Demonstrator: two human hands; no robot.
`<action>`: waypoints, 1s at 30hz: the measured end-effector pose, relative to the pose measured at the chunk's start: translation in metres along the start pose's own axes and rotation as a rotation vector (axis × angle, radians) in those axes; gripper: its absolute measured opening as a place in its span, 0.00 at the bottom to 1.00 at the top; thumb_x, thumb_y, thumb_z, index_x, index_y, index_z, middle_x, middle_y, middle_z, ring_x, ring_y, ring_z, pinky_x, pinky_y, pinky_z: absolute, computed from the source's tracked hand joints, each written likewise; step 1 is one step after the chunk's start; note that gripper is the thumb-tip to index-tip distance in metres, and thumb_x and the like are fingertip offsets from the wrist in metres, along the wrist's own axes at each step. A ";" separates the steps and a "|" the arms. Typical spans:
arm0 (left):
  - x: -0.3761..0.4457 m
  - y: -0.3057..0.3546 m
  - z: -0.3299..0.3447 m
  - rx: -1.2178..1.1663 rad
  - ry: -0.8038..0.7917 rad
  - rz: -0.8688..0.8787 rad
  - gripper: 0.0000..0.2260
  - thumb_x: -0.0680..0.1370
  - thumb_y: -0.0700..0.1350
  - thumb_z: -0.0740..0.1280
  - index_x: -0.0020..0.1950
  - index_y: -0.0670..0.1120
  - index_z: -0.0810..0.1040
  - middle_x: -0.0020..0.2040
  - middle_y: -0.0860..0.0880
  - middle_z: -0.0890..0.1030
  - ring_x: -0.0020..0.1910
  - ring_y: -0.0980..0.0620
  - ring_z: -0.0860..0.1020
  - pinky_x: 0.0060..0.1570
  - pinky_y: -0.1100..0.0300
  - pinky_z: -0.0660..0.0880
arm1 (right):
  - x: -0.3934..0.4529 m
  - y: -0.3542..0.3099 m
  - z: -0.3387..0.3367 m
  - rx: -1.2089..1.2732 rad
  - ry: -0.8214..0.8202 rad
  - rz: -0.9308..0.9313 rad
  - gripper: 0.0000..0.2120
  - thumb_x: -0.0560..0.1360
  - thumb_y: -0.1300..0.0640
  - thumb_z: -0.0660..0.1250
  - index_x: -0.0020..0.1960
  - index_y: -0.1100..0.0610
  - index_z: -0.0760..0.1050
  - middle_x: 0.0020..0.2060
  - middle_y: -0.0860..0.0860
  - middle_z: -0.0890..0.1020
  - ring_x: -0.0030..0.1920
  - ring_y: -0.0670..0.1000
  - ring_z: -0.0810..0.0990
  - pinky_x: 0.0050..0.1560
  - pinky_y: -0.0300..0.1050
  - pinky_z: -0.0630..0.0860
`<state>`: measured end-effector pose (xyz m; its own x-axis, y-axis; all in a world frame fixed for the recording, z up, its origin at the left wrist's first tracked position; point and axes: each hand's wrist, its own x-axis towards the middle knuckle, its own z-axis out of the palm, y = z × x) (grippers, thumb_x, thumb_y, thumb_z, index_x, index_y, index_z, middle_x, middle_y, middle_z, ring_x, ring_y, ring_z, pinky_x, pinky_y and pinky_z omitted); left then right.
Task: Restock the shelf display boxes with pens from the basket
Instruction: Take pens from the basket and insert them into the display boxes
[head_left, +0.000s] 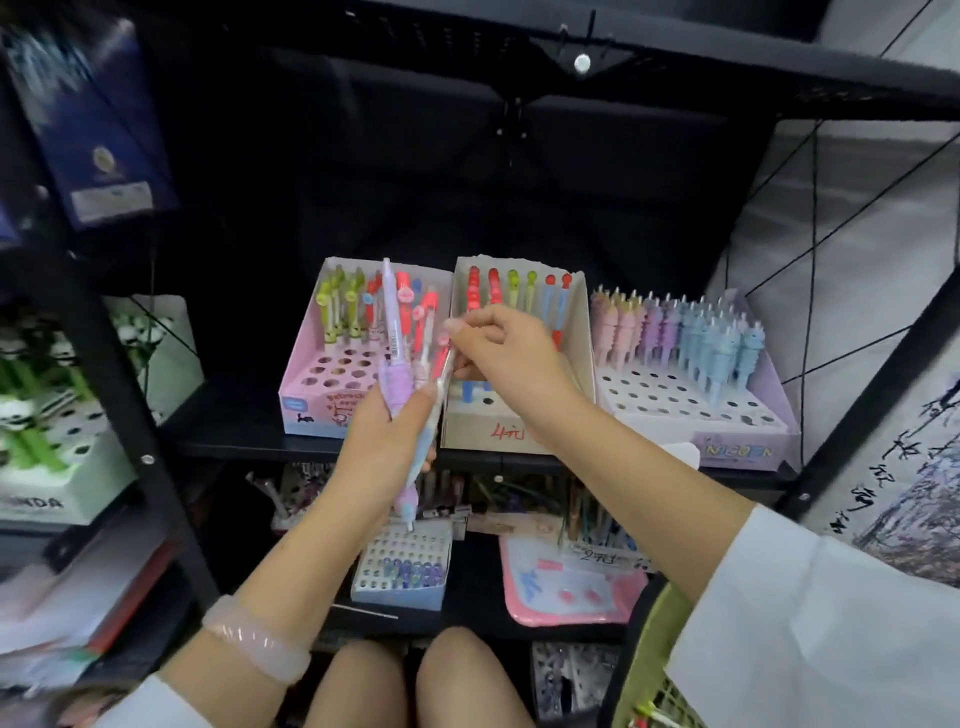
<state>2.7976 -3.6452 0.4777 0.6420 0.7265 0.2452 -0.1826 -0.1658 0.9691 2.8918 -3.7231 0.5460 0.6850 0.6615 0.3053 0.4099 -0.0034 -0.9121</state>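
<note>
- We see the left hand (376, 441) closed around a small bunch of pens (410, 410), which it grips by their lower half, tips pointing down and caps up.
- In this bunch, a purple pen (390, 332) stands tallest, with a barcode sticker on its barrel; the others look pink and pale blue, but they are blurred and we cannot count them.
- The right hand (511, 348) pinches the upper end of one pen in the bunch, thumb and forefinger pressed on it, the other fingers curled.
- Both hands are in front of the middle shelf, just before two display boxes.
- The pink display box (306, 400) is behind the left hand; green and red pens stand in its back rows, and many front holes are open.
- The beige display box (483, 431) stands touching it on the right, with red, green and blue pens in it and red handwriting on its front.
- Further right, a lilac display box (748, 447) carries pink, purple and blue pens in the back rows.
- The green basket (660, 691) is at the lower right corner, beside the right sleeve (810, 623); a few pens show inside.
- A pink bracelet (254, 644) sits on the left wrist.
</note>
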 end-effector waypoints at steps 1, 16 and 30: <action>0.004 0.001 -0.006 0.019 0.014 0.028 0.06 0.80 0.48 0.60 0.44 0.51 0.73 0.24 0.54 0.74 0.21 0.60 0.71 0.20 0.68 0.67 | 0.005 -0.002 0.007 -0.023 -0.019 0.007 0.08 0.75 0.55 0.67 0.50 0.59 0.74 0.34 0.49 0.80 0.32 0.42 0.80 0.41 0.37 0.81; 0.059 -0.017 -0.086 -0.040 0.103 -0.089 0.03 0.80 0.46 0.58 0.47 0.50 0.70 0.31 0.51 0.73 0.22 0.58 0.67 0.22 0.66 0.66 | 0.133 -0.029 0.041 -0.707 -0.048 -0.109 0.08 0.75 0.59 0.66 0.52 0.63 0.74 0.49 0.58 0.81 0.49 0.55 0.80 0.54 0.51 0.77; 0.057 -0.023 -0.084 -0.130 0.043 -0.098 0.04 0.80 0.43 0.58 0.50 0.46 0.71 0.33 0.46 0.71 0.23 0.57 0.66 0.22 0.66 0.64 | 0.151 -0.029 0.045 -0.754 -0.124 -0.059 0.06 0.75 0.59 0.67 0.50 0.59 0.73 0.49 0.58 0.81 0.50 0.55 0.81 0.52 0.47 0.78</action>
<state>2.7757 -3.5438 0.4671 0.6292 0.7634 0.1461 -0.2173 -0.0076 0.9761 2.9563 -3.5900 0.6061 0.5944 0.7559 0.2742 0.7745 -0.4465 -0.4481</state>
